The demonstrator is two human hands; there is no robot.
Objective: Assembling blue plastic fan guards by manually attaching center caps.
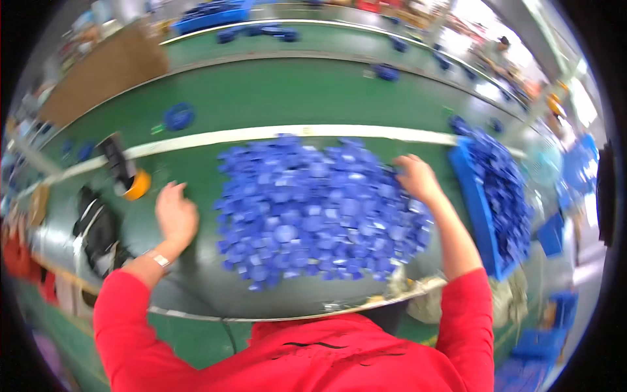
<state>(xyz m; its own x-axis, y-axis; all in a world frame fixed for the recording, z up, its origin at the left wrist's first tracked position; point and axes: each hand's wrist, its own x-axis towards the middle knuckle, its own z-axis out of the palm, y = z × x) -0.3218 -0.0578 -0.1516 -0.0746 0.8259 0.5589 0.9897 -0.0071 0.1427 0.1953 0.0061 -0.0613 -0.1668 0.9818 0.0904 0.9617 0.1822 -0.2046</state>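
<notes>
Green worktable (196,281): one blue-parts heap (320,209); right hand (417,178) fingers buried, left hand (175,212) spread.

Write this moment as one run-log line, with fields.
left hand: open, beside blue parts pile | right hand: on pile's right edge | blue bin: right, full

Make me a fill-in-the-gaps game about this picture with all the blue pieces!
1. The big heap of small plastic pieces on the table is coloured ____.
2. The person's sleeves are coloured ____.
3. The right hand rests on the upper right edge of the ____.
4. The tray on the right, full of blue pieces, lies nearest the ____ hand, while the left hand is on the bare table.

Missing words: blue; red; heap; right
</notes>
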